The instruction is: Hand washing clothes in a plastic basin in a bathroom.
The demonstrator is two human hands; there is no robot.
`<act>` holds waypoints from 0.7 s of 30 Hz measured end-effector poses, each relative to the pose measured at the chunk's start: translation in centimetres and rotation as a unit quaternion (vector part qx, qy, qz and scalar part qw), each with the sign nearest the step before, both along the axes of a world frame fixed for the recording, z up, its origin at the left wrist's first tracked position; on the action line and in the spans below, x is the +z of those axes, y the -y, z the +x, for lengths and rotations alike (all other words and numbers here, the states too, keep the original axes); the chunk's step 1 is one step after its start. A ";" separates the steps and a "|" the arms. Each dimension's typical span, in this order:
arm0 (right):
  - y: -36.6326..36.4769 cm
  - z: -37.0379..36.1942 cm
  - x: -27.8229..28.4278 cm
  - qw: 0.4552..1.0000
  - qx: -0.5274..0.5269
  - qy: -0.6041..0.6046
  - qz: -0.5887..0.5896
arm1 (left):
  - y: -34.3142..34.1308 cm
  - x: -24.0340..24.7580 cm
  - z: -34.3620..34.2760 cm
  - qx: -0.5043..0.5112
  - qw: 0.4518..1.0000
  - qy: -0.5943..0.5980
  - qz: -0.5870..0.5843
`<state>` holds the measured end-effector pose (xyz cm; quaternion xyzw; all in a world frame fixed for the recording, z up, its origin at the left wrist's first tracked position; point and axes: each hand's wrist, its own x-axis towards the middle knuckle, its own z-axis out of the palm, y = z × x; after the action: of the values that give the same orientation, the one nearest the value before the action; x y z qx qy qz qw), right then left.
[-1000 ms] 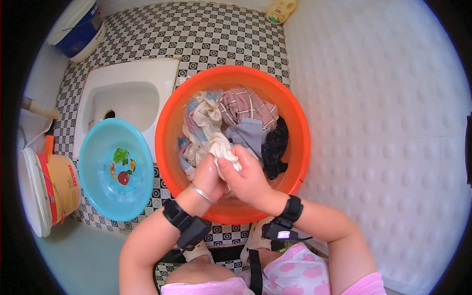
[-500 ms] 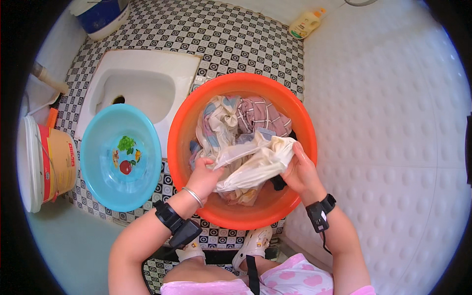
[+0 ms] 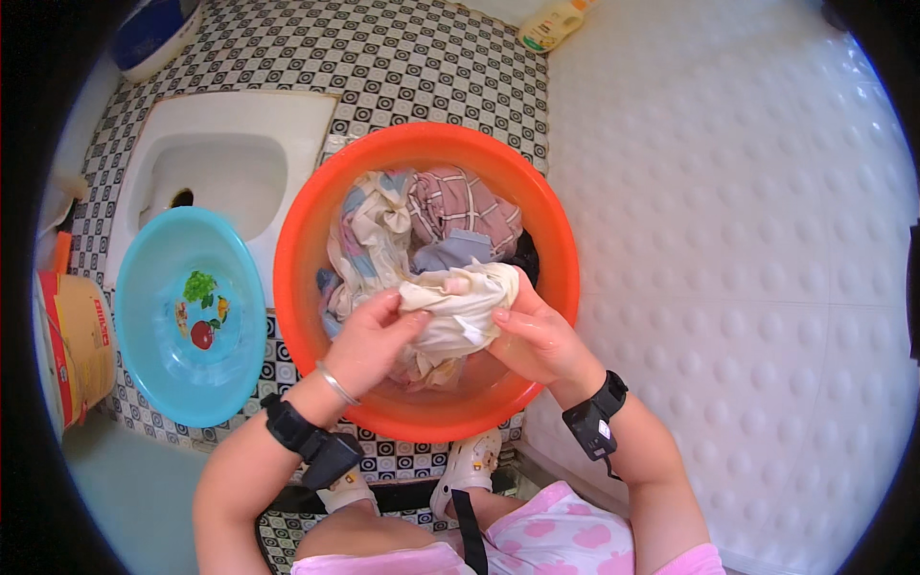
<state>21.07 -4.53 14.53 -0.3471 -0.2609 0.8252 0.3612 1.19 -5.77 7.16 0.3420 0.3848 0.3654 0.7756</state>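
Observation:
A wet white cloth (image 3: 450, 311), bunched up, is held between my two hands above a big orange basin (image 3: 431, 426). My left hand (image 3: 379, 335) pinches its left side between thumb and fingers. On the other side my right hand (image 3: 532, 335) grips it, thumb on top and fingers partly hidden behind. In the basin lie a pale patterned garment (image 3: 374, 225), a mauve checked garment (image 3: 465, 211), a grey-blue cloth (image 3: 452, 251) and a black piece (image 3: 524, 259). The exact kind of the white cloth cannot be made out.
Left of the orange basin, a light-blue basin (image 3: 144, 316) with a fruit print overlaps a white squat toilet (image 3: 311, 115). Buckets stand at the left, one yellow-red (image 3: 81, 335), one blue-white (image 3: 158, 38). A yellowish bottle (image 3: 554, 26) is by the white wall (image 3: 709, 192).
The white cloth was stretched wide between my hands; now it is gathered smaller, with my hands closer together. The whole view has shifted, so the basins appear further left.

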 end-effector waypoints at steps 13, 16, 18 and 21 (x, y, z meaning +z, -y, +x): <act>0.4 -1.0 1.0 0.999 0.023 0.003 0.043 | -1.0 0.8 -3.4 0.134 0.971 -0.180 0.079; 0.4 -1.0 1.1 0.999 0.019 -0.001 0.046 | -1.1 0.0 -4.1 0.143 0.980 -0.125 0.065; 0.4 -1.1 1.0 0.999 0.015 -0.002 0.050 | -1.4 -0.4 -4.5 0.142 0.984 -0.090 0.054; 0.2 -0.2 1.2 0.998 0.001 -0.007 0.062 | -2.3 -0.3 -4.6 0.213 0.976 0.037 -0.020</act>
<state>20.83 -4.69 15.69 -0.3184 -0.3094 0.8102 0.3826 -3.41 -3.51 6.84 0.2234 0.4272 0.5268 0.7001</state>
